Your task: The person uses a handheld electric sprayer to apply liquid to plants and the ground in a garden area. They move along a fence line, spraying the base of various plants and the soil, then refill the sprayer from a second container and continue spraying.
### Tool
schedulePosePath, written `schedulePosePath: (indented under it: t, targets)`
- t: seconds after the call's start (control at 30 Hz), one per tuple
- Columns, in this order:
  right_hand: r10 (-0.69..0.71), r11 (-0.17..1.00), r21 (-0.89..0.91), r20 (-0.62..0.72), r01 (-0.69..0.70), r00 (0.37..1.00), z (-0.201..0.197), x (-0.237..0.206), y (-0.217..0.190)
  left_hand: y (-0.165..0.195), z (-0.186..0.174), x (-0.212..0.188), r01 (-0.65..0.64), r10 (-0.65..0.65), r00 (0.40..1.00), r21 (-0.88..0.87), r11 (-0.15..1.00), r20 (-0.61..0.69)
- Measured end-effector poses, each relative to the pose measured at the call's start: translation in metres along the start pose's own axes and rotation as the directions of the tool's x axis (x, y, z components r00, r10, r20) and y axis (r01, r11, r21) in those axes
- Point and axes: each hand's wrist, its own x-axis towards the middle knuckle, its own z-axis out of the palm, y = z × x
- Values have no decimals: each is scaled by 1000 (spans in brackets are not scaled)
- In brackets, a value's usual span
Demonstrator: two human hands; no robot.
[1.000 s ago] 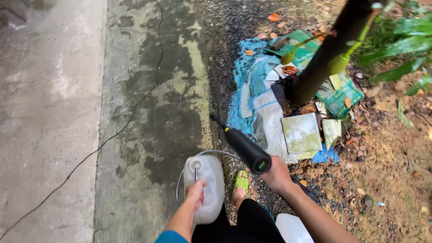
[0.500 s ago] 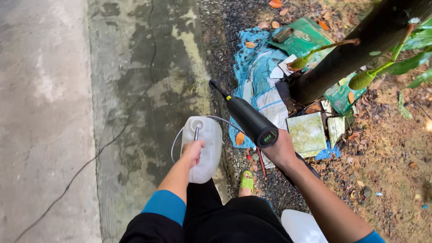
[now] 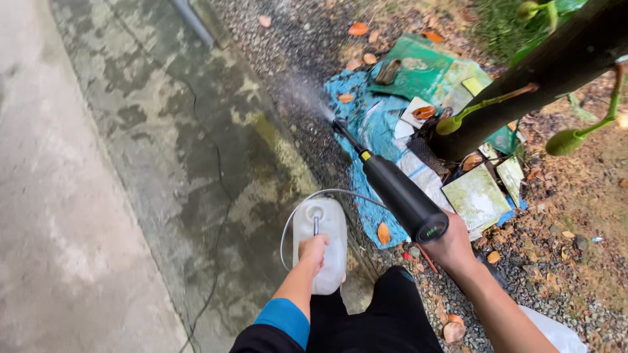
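I see a wide concrete path (image 3: pixel 131 196), stained and damp, running along the left, with gravel and littered sheets beyond it on the right. A dark tree trunk (image 3: pixel 543 72) leans across the far right. Near the middle, my left hand (image 3: pixel 313 248) is closed around the handle of a white plastic jug (image 3: pixel 320 243), which hangs just above the path edge; I judge it stiff-walled and heavy if full, likely to slosh, so the top handle is the place to carry it. A thin hose (image 3: pixel 307 199) loops from it to the black spray wand (image 3: pixel 396 189), which my right hand (image 3: pixel 451 245) grips at its rear. The wand looks rigid and light, with mist leaving its far tip.
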Motion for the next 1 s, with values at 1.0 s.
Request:
schedulePosePath:
  t: [1.0]
  targets:
    - [77, 990, 122, -35, -72, 996, 18, 390, -133, 425, -27, 118, -132, 130, 973, -5, 991, 192]
